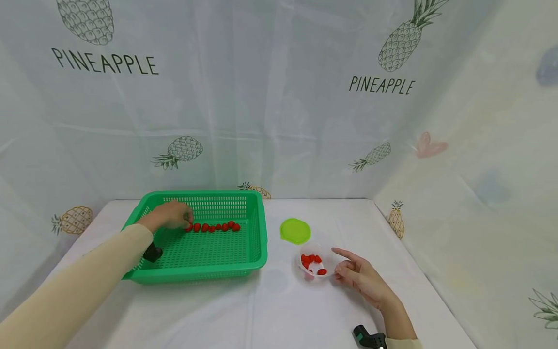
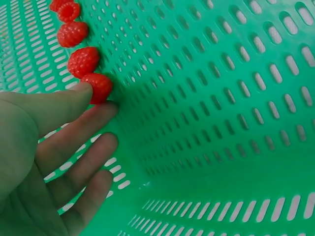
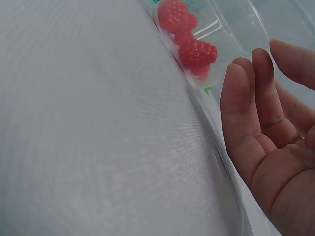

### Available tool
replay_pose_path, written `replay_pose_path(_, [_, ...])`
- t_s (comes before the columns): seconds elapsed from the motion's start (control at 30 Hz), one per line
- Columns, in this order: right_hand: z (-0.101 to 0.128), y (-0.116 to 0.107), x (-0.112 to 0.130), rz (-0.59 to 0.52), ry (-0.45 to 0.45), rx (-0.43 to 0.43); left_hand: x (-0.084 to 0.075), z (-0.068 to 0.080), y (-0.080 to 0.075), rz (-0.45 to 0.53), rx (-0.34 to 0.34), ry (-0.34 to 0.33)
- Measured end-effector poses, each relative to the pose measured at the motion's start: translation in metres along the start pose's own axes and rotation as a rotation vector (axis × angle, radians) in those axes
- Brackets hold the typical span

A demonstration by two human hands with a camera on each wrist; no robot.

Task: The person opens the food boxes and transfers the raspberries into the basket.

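In the head view my left hand (image 1: 173, 214) reaches into the left part of a green plastic basket (image 1: 209, 259). Its thumb and index finger pinch a red raspberry (image 2: 101, 88) at the end of a row of raspberries (image 1: 211, 229) on the basket floor; the other fingers spread loosely below it in the left wrist view. To the right, a clear round bowl (image 1: 321, 249) stands on the table with several raspberries (image 3: 197, 54) inside. My right hand (image 1: 366, 281) is beside the bowl, fingers loosely bent, fingertips right at its wall.
A light green lid (image 1: 295, 231) lies behind the bowl, to the right of the basket. White cloth covers the table (image 1: 279, 315). A pineapple-print curtain (image 1: 279, 97) hangs along the back and right side.
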State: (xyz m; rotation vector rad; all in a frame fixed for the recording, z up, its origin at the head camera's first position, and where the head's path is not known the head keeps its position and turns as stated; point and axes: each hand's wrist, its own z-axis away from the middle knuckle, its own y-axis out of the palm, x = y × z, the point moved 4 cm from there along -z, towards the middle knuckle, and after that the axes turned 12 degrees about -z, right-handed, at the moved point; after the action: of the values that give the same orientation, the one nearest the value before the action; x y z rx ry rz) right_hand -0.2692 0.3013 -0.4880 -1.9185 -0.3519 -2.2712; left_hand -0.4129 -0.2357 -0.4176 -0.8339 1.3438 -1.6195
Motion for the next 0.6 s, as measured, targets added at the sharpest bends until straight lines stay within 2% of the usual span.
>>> replay_pose_path(0.27, [0.001,0.000,0.001,0.000,-0.001,0.000,0.004,0.003,0.000,0.016,0.000,0.008])
replay_pose_path(0.43, [0.002,0.001,0.002,-0.007,-0.001,-0.001,0.001,0.006,-0.008,0.008,-0.033,0.031])
replay_pose_path(0.6, [0.003,0.001,0.003,0.003,-0.008,0.000,-0.006,0.006,-0.018,-0.006,-0.070,0.025])
